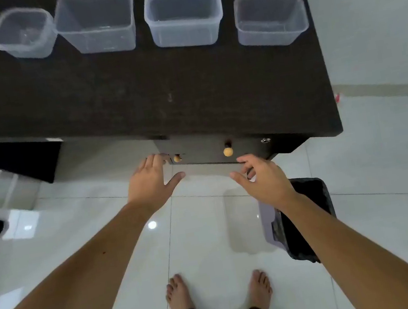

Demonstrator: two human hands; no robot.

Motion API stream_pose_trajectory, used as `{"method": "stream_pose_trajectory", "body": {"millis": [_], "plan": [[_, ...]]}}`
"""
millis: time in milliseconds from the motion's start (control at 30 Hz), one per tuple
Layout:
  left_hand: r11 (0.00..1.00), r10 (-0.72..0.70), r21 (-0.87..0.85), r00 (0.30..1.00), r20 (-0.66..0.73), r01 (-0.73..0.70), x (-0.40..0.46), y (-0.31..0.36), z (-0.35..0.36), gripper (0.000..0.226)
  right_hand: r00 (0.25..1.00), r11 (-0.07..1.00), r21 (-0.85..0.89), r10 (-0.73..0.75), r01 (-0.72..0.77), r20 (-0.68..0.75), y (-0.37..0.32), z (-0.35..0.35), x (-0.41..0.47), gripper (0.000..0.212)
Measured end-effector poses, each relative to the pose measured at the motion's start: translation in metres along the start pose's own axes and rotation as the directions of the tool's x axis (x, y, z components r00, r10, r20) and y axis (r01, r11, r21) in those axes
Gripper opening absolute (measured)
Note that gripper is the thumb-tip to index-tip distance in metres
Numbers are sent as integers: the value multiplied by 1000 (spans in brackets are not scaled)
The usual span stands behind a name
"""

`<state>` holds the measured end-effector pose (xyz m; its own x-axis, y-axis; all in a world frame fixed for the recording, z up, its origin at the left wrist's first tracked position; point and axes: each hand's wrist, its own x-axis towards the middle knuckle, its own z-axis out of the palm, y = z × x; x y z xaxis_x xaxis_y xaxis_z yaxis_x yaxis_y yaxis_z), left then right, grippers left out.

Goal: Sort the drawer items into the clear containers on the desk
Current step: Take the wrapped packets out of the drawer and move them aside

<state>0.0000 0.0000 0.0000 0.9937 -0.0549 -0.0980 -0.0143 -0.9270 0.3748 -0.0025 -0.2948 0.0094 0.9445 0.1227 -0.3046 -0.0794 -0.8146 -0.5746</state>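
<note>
Both bare arms stretch forward and down, the left hand (151, 180) flat with fingers spread and holding nothing, the right hand (261, 177) loosely curled and also empty. Just past their fingertips sits the closed drawer (213, 152), its round wooden knob (228, 151) between the two hands. Farther beyond, on the dark desk (134, 90), four clear containers (183, 16) stand in a row.

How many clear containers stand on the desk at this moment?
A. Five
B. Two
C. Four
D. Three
C: four containers sit in a row on the desk, at and.
</note>
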Motion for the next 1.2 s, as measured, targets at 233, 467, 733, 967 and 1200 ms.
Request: {"method": "stream_pose_trajectory", "body": {"millis": [233, 467, 733, 967, 1200], "plan": [[972, -188, -162, 978, -87, 172, 34, -20, 19, 69, 986, 994, 113, 24, -6, -165, 1, 37, 42, 42], [968, -200, -185, 967, -161, 169, 51, -17, 21, 62, 962, 985, 151, -42, 86, -271, 10, 45, 51, 41], [939, -188, -313, 975, -115, 144, 45, -18, 15, 51, 923, 985, 68, -124, 159, -364, 8, 44, 39, 32], [933, -143, -347, 983, -112, 96, 28, -20, 10, 41, 932, 987, 77, -105, 140, -347, 8, 50, 24, 31], [943, -84, -330, 992, -93, 49, 9, -28, 14, 34, 933, 989, 96, -74, 115, -353, 12, 62, 4, 28]]}}
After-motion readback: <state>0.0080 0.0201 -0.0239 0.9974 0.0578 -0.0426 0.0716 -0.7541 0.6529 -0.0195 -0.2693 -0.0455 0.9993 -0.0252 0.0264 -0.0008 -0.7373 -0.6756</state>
